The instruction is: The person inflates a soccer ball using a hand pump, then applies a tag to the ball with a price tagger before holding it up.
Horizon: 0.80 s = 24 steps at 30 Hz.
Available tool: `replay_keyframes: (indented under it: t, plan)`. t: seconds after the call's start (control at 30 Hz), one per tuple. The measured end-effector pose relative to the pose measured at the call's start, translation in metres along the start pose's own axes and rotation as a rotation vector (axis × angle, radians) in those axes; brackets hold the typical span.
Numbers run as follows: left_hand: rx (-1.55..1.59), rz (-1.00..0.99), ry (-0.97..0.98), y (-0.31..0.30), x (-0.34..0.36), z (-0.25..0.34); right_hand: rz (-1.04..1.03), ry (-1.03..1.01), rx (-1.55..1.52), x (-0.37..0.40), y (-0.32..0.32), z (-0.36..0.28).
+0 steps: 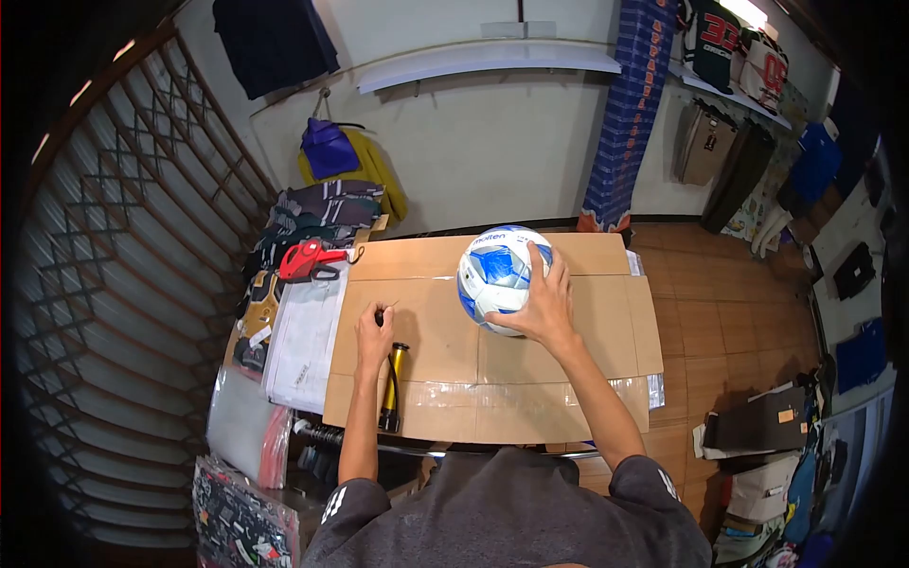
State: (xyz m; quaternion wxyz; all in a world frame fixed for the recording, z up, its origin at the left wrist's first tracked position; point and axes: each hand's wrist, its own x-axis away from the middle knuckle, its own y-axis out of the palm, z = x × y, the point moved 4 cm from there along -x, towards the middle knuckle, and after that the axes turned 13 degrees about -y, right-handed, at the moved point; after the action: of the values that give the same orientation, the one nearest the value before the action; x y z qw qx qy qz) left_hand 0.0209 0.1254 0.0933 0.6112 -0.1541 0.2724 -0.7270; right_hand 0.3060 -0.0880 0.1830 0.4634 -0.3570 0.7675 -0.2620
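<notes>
A white and blue soccer ball (499,267) rests on the flattened cardboard (445,331). My right hand (547,305) grips its right side, with the thumb low on the front and the fingers over the far side. Left of the ball, my left hand (375,328) is closed on a small black piece (380,316) with what looks like a thin needle pointing up and right. Just below that hand lies a yellow and black hand pump (395,386), its dark hose running alongside. How the black piece connects to the hose is hidden.
A red and black tool (308,260) lies at the table's back left, beside white plastic packets (308,331). Folded clothes (322,213) are piled behind it. A metal folding gate (142,265) stands left, and a blue wrapped pillar (628,114) behind.
</notes>
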Motion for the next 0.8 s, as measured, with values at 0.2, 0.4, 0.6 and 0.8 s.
replay_keyframes:
  t: [0.2,0.4,0.6,0.8]
  plan:
    - [-0.085,0.1,0.025,-0.002,-0.041,-0.071,0.053,-0.046,0.044,0.012,0.011,-0.01]
    - [-0.218,0.123,-0.098,-0.037,-0.067,-0.107,0.057,-0.019,0.046,0.015,0.007,-0.017]
    - [-0.28,0.166,-0.219,-0.049,-0.092,-0.137,0.077,-0.02,0.091,0.015,0.009,-0.024]
    - [-0.314,0.159,-0.249,-0.066,-0.118,-0.178,0.099,0.007,0.117,0.016,0.013,-0.028]
